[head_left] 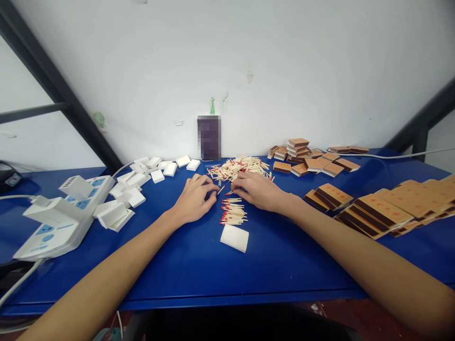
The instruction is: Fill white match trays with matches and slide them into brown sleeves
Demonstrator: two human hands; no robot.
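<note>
My left hand (195, 199) and my right hand (256, 190) rest on the blue table (185, 265), fingertips pinched toward each other at the near edge of a loose pile of red-tipped matches (239, 166). Each pinches a match or two at its fingertips. Between and just below the hands lies a small aligned bundle of matches (232, 212). A white matchbox tray (234, 237) sits in front of the bundle, closer to me.
Several white inner trays (137, 185) lie at the left, beside a white power strip (62, 213) with plugs. Brown matchbox sleeves are stacked at the back right (305, 158) and in rows at the right (387, 210). A dark pixelated object (209, 137) stands by the wall.
</note>
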